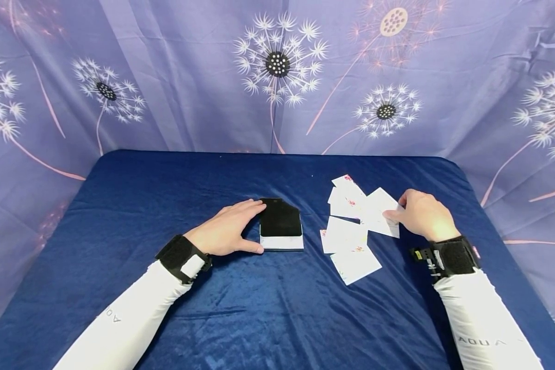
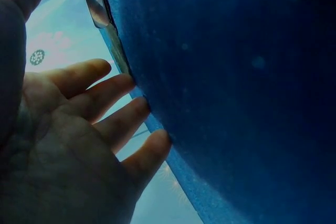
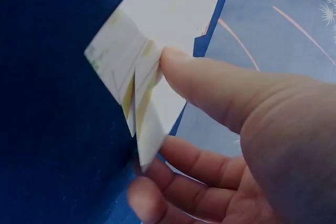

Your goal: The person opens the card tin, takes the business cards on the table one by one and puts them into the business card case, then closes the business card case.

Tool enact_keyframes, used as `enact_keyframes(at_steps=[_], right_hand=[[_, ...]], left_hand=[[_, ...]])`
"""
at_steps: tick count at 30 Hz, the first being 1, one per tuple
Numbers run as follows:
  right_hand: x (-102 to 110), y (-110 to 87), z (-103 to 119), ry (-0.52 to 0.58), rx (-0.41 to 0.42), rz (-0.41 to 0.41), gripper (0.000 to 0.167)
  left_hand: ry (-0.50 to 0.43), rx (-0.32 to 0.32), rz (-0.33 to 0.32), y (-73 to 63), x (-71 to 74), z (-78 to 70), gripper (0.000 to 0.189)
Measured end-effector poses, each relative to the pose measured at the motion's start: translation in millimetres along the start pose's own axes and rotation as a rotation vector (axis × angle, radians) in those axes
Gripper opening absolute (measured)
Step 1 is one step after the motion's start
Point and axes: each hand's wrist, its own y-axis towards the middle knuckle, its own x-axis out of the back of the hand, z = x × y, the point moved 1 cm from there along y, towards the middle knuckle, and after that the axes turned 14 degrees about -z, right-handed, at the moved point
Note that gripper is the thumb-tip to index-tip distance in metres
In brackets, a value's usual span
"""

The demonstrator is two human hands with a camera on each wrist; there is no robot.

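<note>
Dandelion-patterned cloth (image 1: pixel 199 72) hangs beyond the blue table (image 1: pixel 240 313). Right of several scattered cards (image 1: pixel 344 235), the right hand (image 1: pixel 426 215) pinches a white card (image 1: pixel 377 211) under its thumb; the left hand (image 1: pixel 226 228), fingers straight, touches a black case's (image 1: pixel 280 221) left side.

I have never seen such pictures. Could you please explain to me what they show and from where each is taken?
No robot works here, only a person's left hand and right hand, both bare. The wide picture comes from a head camera; the two close ones from cameras on the left and right wrists. On the blue cloth lie a black-and-white case and white cards with coloured prints; a patterned curtain hangs behind. The left hand rests at the case's left edge. The right hand pinches the rightmost card.
</note>
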Motion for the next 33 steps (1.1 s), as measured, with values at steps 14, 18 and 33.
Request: enact_keyframes(at_steps=[14,18,33], right_hand=[[5.7,-1.3,9.2,0.084,0.075,-0.165,0.013],[9.9,-1.2,13.6,0.102,0.089,-0.2,0.014],[22.7,-2.7,35.7,0.178,0.138,-0.243,0.023]], left_hand=[[0.008,0.006,0.005,-1.6,-0.2,0.7,0.1],[0.01,0.004,0.005,-1.6,-0.6,1.2,0.1],[0.019,0.001,0.011,1.5,-1.2,2.3,0.1]])
